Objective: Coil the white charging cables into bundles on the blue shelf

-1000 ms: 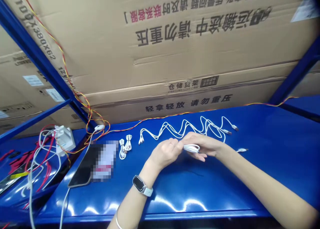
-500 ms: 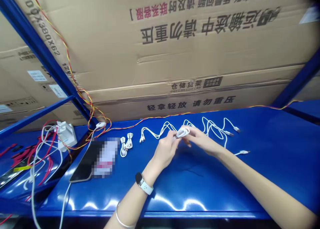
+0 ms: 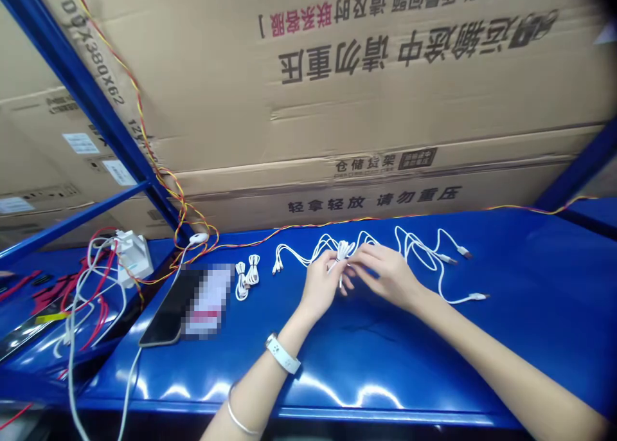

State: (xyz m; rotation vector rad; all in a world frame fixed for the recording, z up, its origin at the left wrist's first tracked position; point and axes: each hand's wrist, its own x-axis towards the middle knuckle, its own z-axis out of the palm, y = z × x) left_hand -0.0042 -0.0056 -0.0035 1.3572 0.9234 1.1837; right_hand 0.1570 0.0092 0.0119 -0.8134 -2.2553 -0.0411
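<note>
Over the middle of the blue shelf, my left hand (image 3: 319, 288) is closed around a folded white charging cable (image 3: 344, 249), its loops standing up above the fingers. My right hand (image 3: 388, 279) pinches at the right side of this bundle, with thumb and fingertips pressed together. What exactly those fingertips grip is too small to tell. Behind my hands, loose white cables (image 3: 424, 254) lie stretched across the shelf, partly hidden by them. Left of my hands rest two coiled white cables (image 3: 247, 277), each gathered at its middle. Thin dark strands (image 3: 369, 330) lie in front of my hands.
A phone (image 3: 168, 312) with a partly blurred area beside it lies on the blue shelf (image 3: 216, 370). A white charger block (image 3: 132, 258) and tangled red and white wires stand at the left. Large cardboard boxes (image 3: 385, 119) back the shelf; a red-yellow twisted wire (image 3: 332, 223) runs along them.
The cable bundle has turned from lying sideways to upright in my left hand. My right hand has shifted round to its right side. The view has moved slightly.
</note>
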